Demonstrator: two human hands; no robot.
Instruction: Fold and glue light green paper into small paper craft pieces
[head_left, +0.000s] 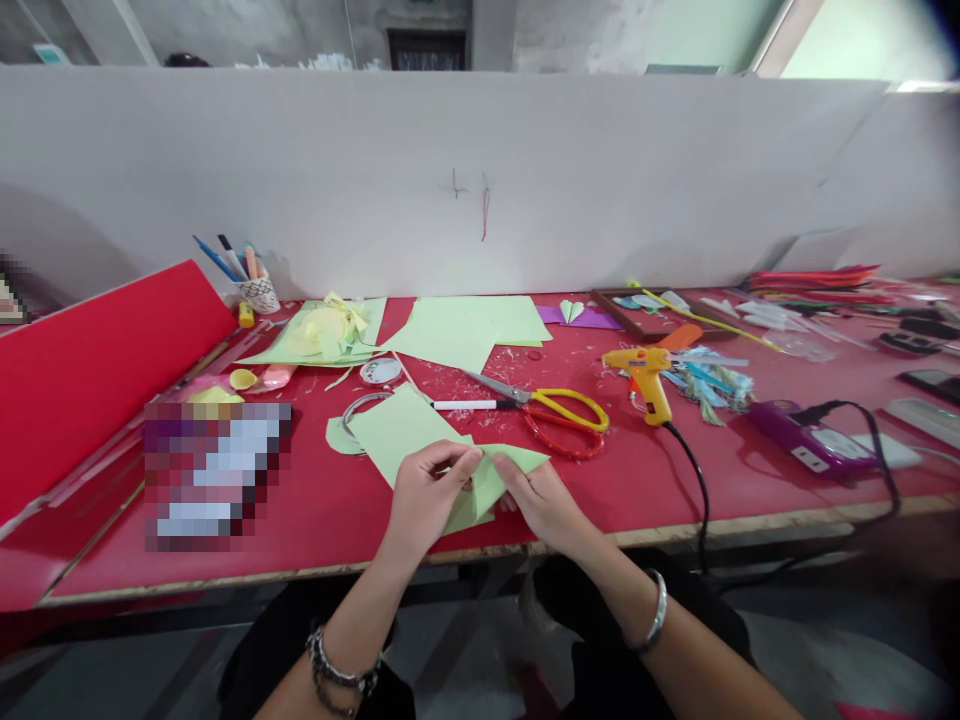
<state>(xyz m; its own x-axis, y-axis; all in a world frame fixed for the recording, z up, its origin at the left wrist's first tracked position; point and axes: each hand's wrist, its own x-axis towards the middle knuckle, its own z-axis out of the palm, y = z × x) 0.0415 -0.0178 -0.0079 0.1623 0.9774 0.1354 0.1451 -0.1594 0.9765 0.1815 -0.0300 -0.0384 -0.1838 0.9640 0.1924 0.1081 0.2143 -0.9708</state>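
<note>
The folded green paper point(491, 487) is held in the air between the two hands, above the front part of the red desk point(637, 490), and its pointed corner is directed to the right. By the left hand point(427, 492) the left side of the paper is pinched, with thumb and forefinger brought narrowly together. By the right hand point(544, 500) the right part is gripped, the thumb being laid on top and the fingers being placed partly below. So the paper is situated directly at the fingertips of both hands.

Just below and to the left, a flat green sheet point(399, 430) is seen, partly covered by the left hand. The front edge point(262, 578) of the desk is passed over by both forearms. Bare red surface is found between the left hand and a pixelated object point(225, 470), and also to the right, between the right hand and the purple power strip point(814, 440).

Behind the hands, the way is narrowed by the marker point(469, 405) and the scissors point(566, 410), whose handles are wrapped in yellow and red. Farther right, the yellow glue gun point(646, 378) is placed, and its black cable point(694, 465) is led down over the front edge. At the back, larger green sheets point(465, 325) are spread, and the desk is closed by a white partition point(300, 180)
</note>
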